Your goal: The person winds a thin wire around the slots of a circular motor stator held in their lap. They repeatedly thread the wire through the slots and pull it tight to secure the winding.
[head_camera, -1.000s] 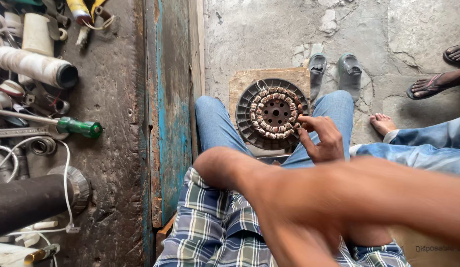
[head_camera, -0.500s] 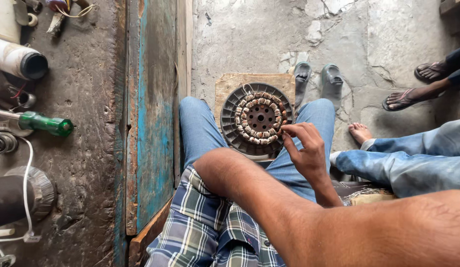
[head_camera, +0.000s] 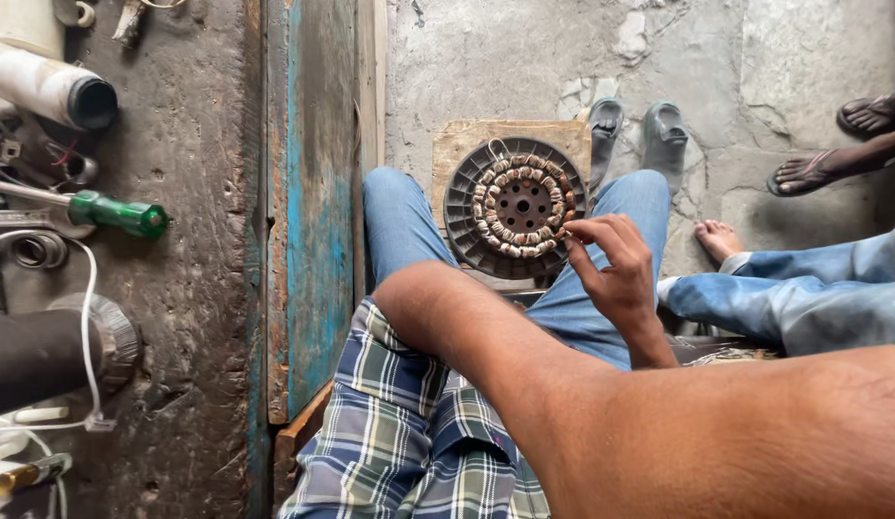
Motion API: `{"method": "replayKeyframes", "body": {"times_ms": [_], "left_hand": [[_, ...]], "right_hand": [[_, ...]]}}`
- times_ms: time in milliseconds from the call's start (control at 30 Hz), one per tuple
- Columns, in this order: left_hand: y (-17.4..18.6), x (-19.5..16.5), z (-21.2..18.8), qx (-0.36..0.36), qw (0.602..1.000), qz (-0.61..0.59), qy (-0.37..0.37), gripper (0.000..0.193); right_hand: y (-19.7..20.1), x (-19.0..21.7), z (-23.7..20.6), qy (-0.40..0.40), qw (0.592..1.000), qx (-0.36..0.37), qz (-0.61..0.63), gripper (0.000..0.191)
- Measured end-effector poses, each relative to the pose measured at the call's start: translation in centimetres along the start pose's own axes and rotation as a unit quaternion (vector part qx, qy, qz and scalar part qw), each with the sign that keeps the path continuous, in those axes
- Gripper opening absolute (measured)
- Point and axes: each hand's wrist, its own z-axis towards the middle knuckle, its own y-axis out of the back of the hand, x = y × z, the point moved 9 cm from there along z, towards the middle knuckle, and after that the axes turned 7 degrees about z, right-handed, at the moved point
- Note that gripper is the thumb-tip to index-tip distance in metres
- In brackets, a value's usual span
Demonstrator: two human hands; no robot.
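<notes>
A round black fan stator [head_camera: 517, 207] with copper windings lies on a wooden board [head_camera: 457, 144] on the floor, between my jeans-clad knees. My right hand [head_camera: 616, 274] reaches to the stator's right edge, thumb and forefinger pinched on a winding there. A bare arm [head_camera: 659, 423] with a bent elbow crosses the foreground and hides my right wrist. Its hand is out of frame, so my left hand is not seen.
A worn blue wooden edge [head_camera: 313, 192] borders a grimy workbench on the left. On it lie a green-handled screwdriver [head_camera: 116, 213], a white roll [head_camera: 49, 88], a dark cylinder [head_camera: 44, 356] and white cable. Empty slippers [head_camera: 606, 125] sit beyond the board. Another person's leg [head_camera: 803, 298] and feet are at right.
The view has shifted a little and the foreground arm has dropped lower in the picture. My right hand stays pinched at the stator's right edge.
</notes>
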Motion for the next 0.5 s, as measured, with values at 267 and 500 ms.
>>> {"method": "replayKeyframes", "body": {"times_ms": [267, 500], "left_hand": [[6.6, -0.7, -6.5, -0.059, 0.940, 0.334, 0.033, 0.031], [13.5, -0.1, -22.4, -0.209, 0.572, 0.722, 0.328, 0.026]], "right_hand": [[0.1, -3.2, -1.3, -0.015, 0.987, -0.009, 0.161, 0.020], [-0.8, -5.9, -3.1, -0.056, 0.744, 0.037, 0.665, 0.019]]}}
